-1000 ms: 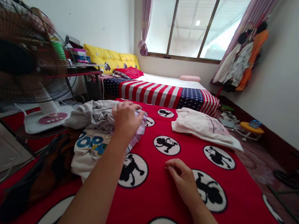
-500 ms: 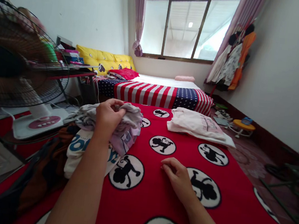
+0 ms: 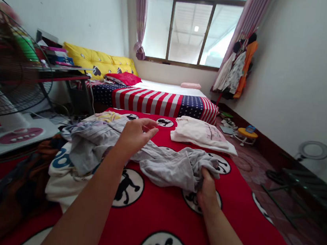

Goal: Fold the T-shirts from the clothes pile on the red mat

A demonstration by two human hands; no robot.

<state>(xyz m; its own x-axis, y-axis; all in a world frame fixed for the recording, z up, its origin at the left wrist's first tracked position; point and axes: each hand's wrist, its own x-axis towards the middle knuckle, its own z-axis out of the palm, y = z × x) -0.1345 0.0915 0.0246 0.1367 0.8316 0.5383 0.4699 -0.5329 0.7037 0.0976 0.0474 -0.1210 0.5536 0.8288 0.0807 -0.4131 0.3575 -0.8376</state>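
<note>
A crumpled grey garment (image 3: 167, 164) lies stretched across the red blanket (image 3: 167, 214) with black-and-white monkey circles. My right hand (image 3: 207, 187) is closed on the garment's right end. My left hand (image 3: 133, 136) hovers over its left part with fingers apart, thumb and fingertips just off the cloth. Beside my left arm sits a heap of clothes (image 3: 69, 158), with a white shirt bearing blue letters at the bottom. A folded pale pink shirt (image 3: 200, 133) rests at the blanket's far right.
A standing fan (image 3: 4, 79) runs at the left, its white base (image 3: 9, 137) beside the clothes heap. Beyond the blanket is a bed with a stars-and-stripes cover (image 3: 160, 100) and yellow cushions (image 3: 99, 61). Clothes hang by the curtain (image 3: 235, 67). A yellow stool (image 3: 247, 133) stands on the floor.
My left hand pulled the grey garment off the heap and let it spread rightward over the blanket. My right hand, resting empty before, now grips its right end.
</note>
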